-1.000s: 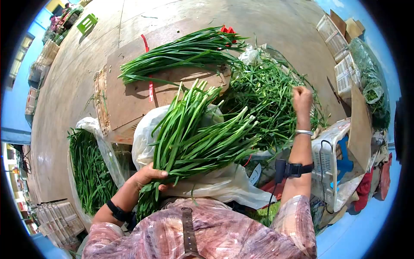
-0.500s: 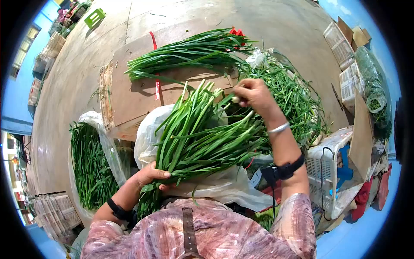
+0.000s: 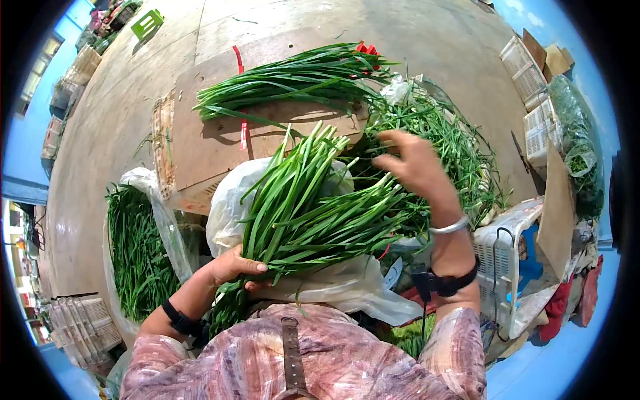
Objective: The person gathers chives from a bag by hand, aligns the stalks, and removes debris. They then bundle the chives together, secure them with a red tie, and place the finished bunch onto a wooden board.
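My left hand [image 3: 238, 268] is wrapped round the leafy lower end of a bunch of long green stalks [image 3: 293, 207], held over my lap with the pale ends fanned up and to the right. My right hand [image 3: 415, 165] is in the air at the right of the bunch, fingers spread and slightly blurred, with nothing seen in them. Below and behind it lies a loose heap of green stalks [image 3: 460, 157]. Another bunch [image 3: 287, 83] lies across a brown board [image 3: 190, 150] in front of me. White plastic [image 3: 230, 193] shows behind the held bunch.
At the left, a plastic-lined container holds more greens [image 3: 137, 253]. A white crate [image 3: 497, 267] with a cardboard flap stands close on the right. Red tape [image 3: 243, 133] runs over the board. A green stool [image 3: 147, 25] stands far off at the upper left.
My right hand has moved right and slightly down, away from the bunch, and its pinched fingers have opened; the small pale piece at them is gone. My left hand keeps its grip.
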A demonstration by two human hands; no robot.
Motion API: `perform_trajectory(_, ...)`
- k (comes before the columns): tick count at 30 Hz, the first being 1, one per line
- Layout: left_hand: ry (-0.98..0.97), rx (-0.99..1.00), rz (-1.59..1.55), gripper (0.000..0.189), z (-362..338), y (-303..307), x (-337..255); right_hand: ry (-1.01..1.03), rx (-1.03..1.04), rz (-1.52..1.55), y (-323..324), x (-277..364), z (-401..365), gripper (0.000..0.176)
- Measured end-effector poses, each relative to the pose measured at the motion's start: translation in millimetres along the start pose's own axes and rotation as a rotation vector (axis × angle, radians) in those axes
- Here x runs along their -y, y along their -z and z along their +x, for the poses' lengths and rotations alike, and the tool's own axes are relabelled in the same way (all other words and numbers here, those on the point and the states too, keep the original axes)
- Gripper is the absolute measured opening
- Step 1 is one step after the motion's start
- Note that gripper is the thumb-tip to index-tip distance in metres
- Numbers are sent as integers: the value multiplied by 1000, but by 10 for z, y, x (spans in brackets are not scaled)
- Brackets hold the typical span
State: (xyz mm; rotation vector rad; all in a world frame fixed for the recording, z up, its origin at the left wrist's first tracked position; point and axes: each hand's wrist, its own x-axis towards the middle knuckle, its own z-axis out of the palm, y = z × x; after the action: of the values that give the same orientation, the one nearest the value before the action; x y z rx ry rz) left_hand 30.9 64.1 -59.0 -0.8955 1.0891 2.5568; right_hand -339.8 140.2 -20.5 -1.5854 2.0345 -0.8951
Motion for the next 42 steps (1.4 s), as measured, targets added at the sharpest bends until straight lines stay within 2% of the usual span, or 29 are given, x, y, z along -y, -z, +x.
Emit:
perform_trajectory(2,-7,-8,15,39,-16,-16,-14,270,75,-178,-340,48,133,36)
perform_trajectory(4,-23,-19,26,36,-34,-37,-24,202,335,-94,-431,62,243,25)
perform_trajectory(6,-69,-77,51,36,-71,-80,-29,258,288,-26,-368,61,201,17)
perform_trajectory(8,-47,-96,44,36,-96,-74,-48,213,324,123,-179,118,56,16)
perform_trajectory(9,-32,-70,50,36,-89,-57,-50,35,318,269,-98,142,-2,16)
perform_trajectory(10,-17,-41,56,35,-81,-56,-35,1,110,132,-103,58,-30,16)
perform_trajectory(11,-4,-39,92,47,-57,-50,-33,100,-1,-55,-59,62,-69,16)
perform_trajectory(12,-12,-37,100,47,-36,-47,-72,204,-118,-242,-23,91,-90,17)
perform_trajectory(13,-14,-48,114,46,-26,-55,-89,138,-14,89,-9,145,-163,19)
perform_trajectory(14,-1,-61,120,45,-44,-76,-61,232,88,156,-20,303,-203,21)
perform_trajectory(16,-19,-53,97,43,-26,-86,-56,449,123,-9,-256,484,-283,20)
perform_trajectory(18,-24,-49,116,43,-51,-124,-90,484,205,-106,-441,497,-297,17)
perform_trajectory(20,-37,-49,106,39,-87,-148,-116,422,195,189,-422,392,-221,10)
perform_trajectory(22,-46,-47,89,36,-110,-155,-92,99,116,711,-221,397,-226,7)
perform_trajectory(25,-49,-59,132,33,-94,-98,-68,-95,-53,1049,-18,190,-140,11)
perform_trajectory(26,-50,-50,135,33,-77,-112,-68,-158,-136,1021,3,100,-111,12)
perform_trajectory(30,-58,-115,148,32,-86,-159,-89,-380,-476,1234,45,-585,-34,13)
perform_trajectory(32,-40,-82,105,33,-83,-151,-100,-365,-618,1346,85,-1007,-56,9)
perform_trajectory(34,-36,-86,120,33,-71,-131,-95,-422,-775,1117,253,-1502,-123,20)
perform_trajectory(36,-32,-94,132,34,-77,-110,-76,-509,-650,-335,443,-1445,-236,42)
perform_trajectory(37,-21,-85,126,39,-68,-93,-84,-600,-493,-476,476,-1303,-293,60)
perform_trajectory(38,-4,-78,116,45,-64,-87,-76,-438,-471,-503,412,-1423,-282,58)
perform_trajectory(40,-7,-104,122,45,-50,-96,-60,-381,-98,-22,367,-536,-191,54)
perform_trajectory(42,-12,-126,140,46,-42,-101,-65,-357,199,362,75,-316,-59,49)
